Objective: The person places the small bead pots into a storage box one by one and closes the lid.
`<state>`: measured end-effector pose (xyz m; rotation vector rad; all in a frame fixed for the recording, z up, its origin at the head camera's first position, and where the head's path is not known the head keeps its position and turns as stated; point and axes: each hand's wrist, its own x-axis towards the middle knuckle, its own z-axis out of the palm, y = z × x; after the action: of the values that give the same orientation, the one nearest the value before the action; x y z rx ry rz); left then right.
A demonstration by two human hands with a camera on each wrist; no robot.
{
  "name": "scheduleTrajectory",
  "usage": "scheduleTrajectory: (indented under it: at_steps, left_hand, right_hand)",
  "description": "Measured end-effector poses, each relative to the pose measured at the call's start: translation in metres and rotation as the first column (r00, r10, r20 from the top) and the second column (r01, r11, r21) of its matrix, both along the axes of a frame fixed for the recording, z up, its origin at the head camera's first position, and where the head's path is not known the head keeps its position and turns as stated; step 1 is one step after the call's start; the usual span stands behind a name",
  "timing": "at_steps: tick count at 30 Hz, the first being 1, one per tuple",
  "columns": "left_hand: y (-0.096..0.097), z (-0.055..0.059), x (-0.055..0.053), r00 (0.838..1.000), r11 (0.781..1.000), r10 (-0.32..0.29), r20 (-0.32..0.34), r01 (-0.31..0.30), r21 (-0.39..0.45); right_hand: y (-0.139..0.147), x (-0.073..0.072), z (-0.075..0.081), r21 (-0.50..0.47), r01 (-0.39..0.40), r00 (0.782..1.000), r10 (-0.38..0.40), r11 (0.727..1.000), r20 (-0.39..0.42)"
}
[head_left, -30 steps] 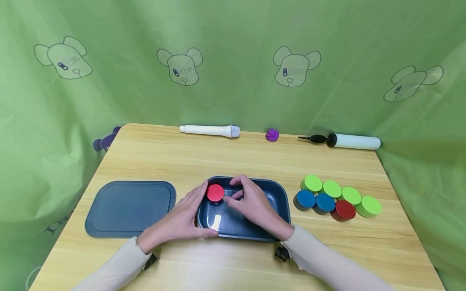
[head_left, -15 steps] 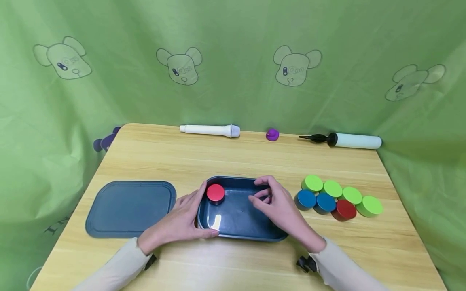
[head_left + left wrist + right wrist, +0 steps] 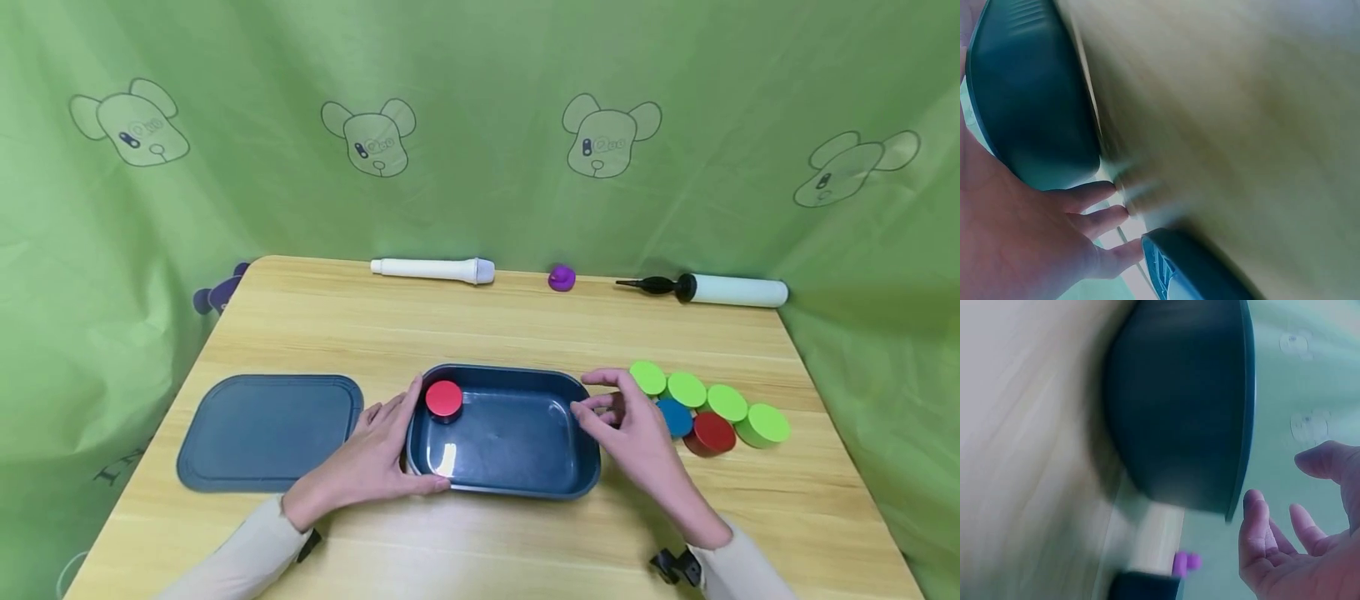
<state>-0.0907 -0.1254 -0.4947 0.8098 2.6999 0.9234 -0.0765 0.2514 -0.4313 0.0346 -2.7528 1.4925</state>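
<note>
Box (image 3: 498, 442) lies between the hands, a red disc (image 3: 444, 400) in its far left corner. The left hand (image 3: 367, 471) touches its left side, fingers spread; the right hand (image 3: 637, 433), just beside its right end, has loosely bent fingers apart from the thumb.

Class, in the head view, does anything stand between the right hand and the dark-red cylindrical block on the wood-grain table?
Yes: a blue cylindrical block stands between the right hand and the dark-red cylindrical block. Nothing visible covers the dark-red block's top.
</note>
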Motion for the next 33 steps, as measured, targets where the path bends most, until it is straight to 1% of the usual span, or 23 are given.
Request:
scheduleTrajectory:
  at_steps: [3, 7, 11, 16, 22, 26, 33]
  left_hand:
    - [0.0, 0.0, 0.0, 1.0, 1.0, 0.0, 0.005, 0.0, -0.002]
    - [0.0, 0.0, 0.001, 1.0, 1.0, 0.001, 0.006, -0.001, -0.004]
    - [0.0, 0.0, 0.001, 1.0, 1.0, 0.003, 0.002, -0.003, -0.017]
    - [0.0, 0.0, 0.001, 1.0, 1.0, 0.007, -0.005, -0.008, -0.027]
    - [-0.001, 0.001, 0.002, 1.0, 1.0, 0.007, -0.003, -0.007, -0.03]
    - [-0.001, 0.0, 0.002, 1.0, 0.999, 0.007, 0.007, -0.007, -0.033]
    - [-0.001, 0.0, 0.004, 1.0, 0.999, 0.011, 0.009, -0.011, -0.034]
  right_hand:
    - [0.014, 0.003, -0.002, 0.022, 0.038, 0.999, -0.038, 0.999, -0.039]
    - [0.032, 0.008, -0.003, 0.037, 0.109, 0.992, -0.106, 0.993, -0.072]
    - [0.049, 0.013, -0.005, 0.002, 0.165, 0.985, -0.164, 0.986, -0.052]
    - [0.067, 0.021, -0.01, -0.008, 0.217, 0.975, -0.218, 0.976, -0.049]
    - [0.085, 0.029, -0.018, 0.025, 0.281, 0.958, -0.279, 0.959, -0.074]
    - [0.094, 0.034, -0.022, 0.059, 0.319, 0.947, -0.315, 0.946, -0.059]
    - [0.108, 0.043, -0.025, 0.12, 0.372, 0.928, -0.371, 0.92, -0.031]
